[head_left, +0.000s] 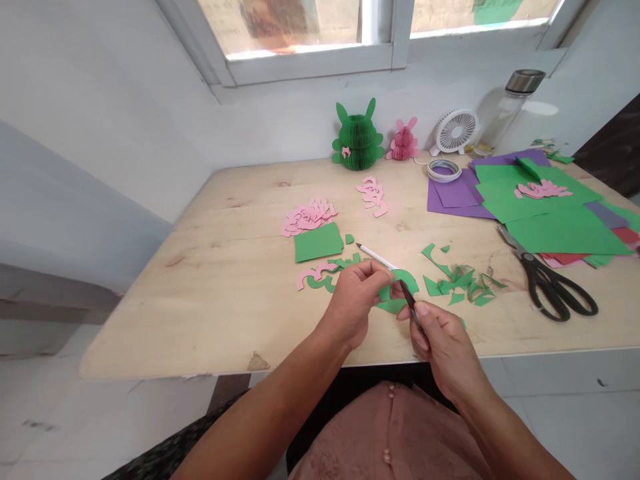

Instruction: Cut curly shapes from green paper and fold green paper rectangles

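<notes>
Near the table's front edge, my left hand (356,297) pinches a small curved green paper piece (406,279). Closed around a slim dark tool (410,300) is my right hand (440,333); the tool's tip touches the green piece, and its exact kind is hard to make out. A white pencil (375,255) lies just beyond my left fingers. Green scraps (463,283) are scattered to the right of the hands. Left of them are a green paper rectangle (319,243), a curvy pink cutout (315,272) and a heap of pink cutouts (310,217).
Black-handled scissors (545,277) lie at the right beside stacked green sheets (555,223) and purple sheets (457,193). Along the wall stand a green paper figure (358,141), a pink one (402,141), a white fan (456,131) and a bottle (507,110). A tape roll (444,171) sits nearby.
</notes>
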Demonstrator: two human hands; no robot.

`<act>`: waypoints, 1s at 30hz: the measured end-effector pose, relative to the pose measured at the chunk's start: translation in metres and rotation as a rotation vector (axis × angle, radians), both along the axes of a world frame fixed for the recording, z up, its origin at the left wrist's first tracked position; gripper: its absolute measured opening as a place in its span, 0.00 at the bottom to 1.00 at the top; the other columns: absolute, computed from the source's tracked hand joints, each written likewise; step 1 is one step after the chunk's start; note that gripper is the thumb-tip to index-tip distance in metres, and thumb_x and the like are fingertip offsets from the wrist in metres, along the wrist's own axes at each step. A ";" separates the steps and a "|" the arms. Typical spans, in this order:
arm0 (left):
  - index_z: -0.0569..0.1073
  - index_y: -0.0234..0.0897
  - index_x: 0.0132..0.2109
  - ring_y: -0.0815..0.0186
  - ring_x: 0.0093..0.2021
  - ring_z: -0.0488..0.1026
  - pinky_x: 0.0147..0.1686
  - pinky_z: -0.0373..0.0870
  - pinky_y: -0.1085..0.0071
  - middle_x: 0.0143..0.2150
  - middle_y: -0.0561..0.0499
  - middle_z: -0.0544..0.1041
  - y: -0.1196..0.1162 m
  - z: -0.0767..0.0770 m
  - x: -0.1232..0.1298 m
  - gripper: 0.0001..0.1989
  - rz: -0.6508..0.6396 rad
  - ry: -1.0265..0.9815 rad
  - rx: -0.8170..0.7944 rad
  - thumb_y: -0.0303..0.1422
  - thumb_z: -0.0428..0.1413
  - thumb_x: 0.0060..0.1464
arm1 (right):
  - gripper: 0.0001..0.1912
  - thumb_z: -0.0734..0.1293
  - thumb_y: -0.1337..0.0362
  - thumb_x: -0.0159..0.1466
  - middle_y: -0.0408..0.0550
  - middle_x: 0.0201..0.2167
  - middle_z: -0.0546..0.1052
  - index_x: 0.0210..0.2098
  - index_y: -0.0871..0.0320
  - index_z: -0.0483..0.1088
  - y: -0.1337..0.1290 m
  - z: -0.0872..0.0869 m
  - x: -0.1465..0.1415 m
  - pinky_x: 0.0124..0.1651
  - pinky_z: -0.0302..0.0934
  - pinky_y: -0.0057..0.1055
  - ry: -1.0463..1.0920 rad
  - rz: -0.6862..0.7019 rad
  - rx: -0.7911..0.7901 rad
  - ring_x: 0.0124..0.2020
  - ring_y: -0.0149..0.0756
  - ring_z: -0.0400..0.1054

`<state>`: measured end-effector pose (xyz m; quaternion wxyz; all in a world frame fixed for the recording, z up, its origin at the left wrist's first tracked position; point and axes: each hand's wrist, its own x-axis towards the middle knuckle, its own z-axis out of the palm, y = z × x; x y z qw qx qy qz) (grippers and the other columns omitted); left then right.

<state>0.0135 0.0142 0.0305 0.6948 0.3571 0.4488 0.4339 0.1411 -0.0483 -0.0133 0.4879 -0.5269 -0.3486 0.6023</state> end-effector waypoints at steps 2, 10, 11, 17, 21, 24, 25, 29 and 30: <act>0.64 0.37 0.21 0.68 0.29 0.69 0.31 0.60 0.70 0.23 0.55 0.70 0.000 0.001 0.001 0.09 0.003 -0.004 -0.003 0.30 0.56 0.43 | 0.23 0.64 0.46 0.61 0.34 0.11 0.54 0.30 0.61 0.72 0.000 0.000 0.000 0.17 0.35 0.25 0.002 -0.003 -0.002 0.14 0.23 0.41; 0.65 0.36 0.20 0.69 0.28 0.67 0.30 0.59 0.72 0.22 0.55 0.69 0.000 0.000 0.000 0.08 0.001 -0.018 0.011 0.29 0.56 0.43 | 0.22 0.64 0.46 0.61 0.33 0.11 0.54 0.30 0.61 0.71 0.001 0.000 0.000 0.17 0.34 0.25 -0.006 0.003 -0.002 0.15 0.23 0.40; 0.65 0.36 0.21 0.70 0.28 0.67 0.29 0.59 0.72 0.22 0.55 0.69 0.000 0.000 0.000 0.08 0.003 -0.017 0.014 0.29 0.56 0.43 | 0.22 0.64 0.46 0.61 0.33 0.12 0.53 0.29 0.61 0.71 0.002 0.000 0.000 0.17 0.34 0.24 -0.009 0.003 -0.005 0.15 0.23 0.40; 0.65 0.36 0.21 0.69 0.29 0.69 0.31 0.61 0.72 0.22 0.55 0.69 0.000 -0.001 0.000 0.08 0.013 -0.024 0.021 0.30 0.56 0.43 | 0.23 0.64 0.45 0.62 0.33 0.12 0.53 0.30 0.61 0.71 0.003 -0.001 0.001 0.18 0.33 0.25 -0.008 0.018 -0.014 0.15 0.22 0.39; 0.65 0.36 0.22 0.68 0.29 0.71 0.35 0.64 0.69 0.22 0.56 0.69 0.002 -0.002 -0.001 0.09 0.033 -0.037 -0.003 0.31 0.57 0.43 | 0.24 0.63 0.44 0.62 0.34 0.13 0.53 0.32 0.62 0.73 -0.002 0.000 0.005 0.18 0.34 0.25 -0.001 0.096 -0.018 0.16 0.23 0.40; 0.66 0.36 0.23 0.66 0.30 0.72 0.35 0.63 0.69 0.22 0.55 0.70 0.003 -0.003 -0.004 0.08 0.011 0.009 0.004 0.32 0.57 0.45 | 0.24 0.64 0.44 0.61 0.34 0.14 0.54 0.32 0.61 0.72 -0.007 -0.001 0.010 0.19 0.34 0.26 0.051 0.055 -0.012 0.16 0.23 0.40; 0.66 0.36 0.23 0.66 0.30 0.73 0.35 0.63 0.69 0.22 0.55 0.71 0.003 -0.003 -0.005 0.08 -0.003 0.030 0.012 0.32 0.57 0.45 | 0.23 0.65 0.44 0.61 0.34 0.14 0.54 0.33 0.61 0.72 -0.007 -0.001 0.012 0.19 0.34 0.26 0.071 0.023 -0.001 0.16 0.23 0.40; 0.68 0.36 0.25 0.67 0.30 0.73 0.34 0.63 0.70 0.23 0.52 0.75 0.003 -0.003 -0.010 0.08 -0.096 0.104 0.043 0.33 0.56 0.48 | 0.21 0.71 0.48 0.56 0.32 0.15 0.50 0.38 0.59 0.72 -0.002 -0.002 0.020 0.19 0.33 0.25 0.052 -0.104 0.025 0.17 0.23 0.38; 0.68 0.36 0.25 0.67 0.29 0.72 0.34 0.63 0.70 0.23 0.51 0.75 0.003 -0.003 -0.011 0.08 -0.133 0.109 0.053 0.33 0.56 0.49 | 0.21 0.72 0.49 0.55 0.31 0.15 0.50 0.39 0.59 0.72 0.001 -0.002 0.021 0.19 0.33 0.25 0.022 -0.122 0.017 0.17 0.23 0.38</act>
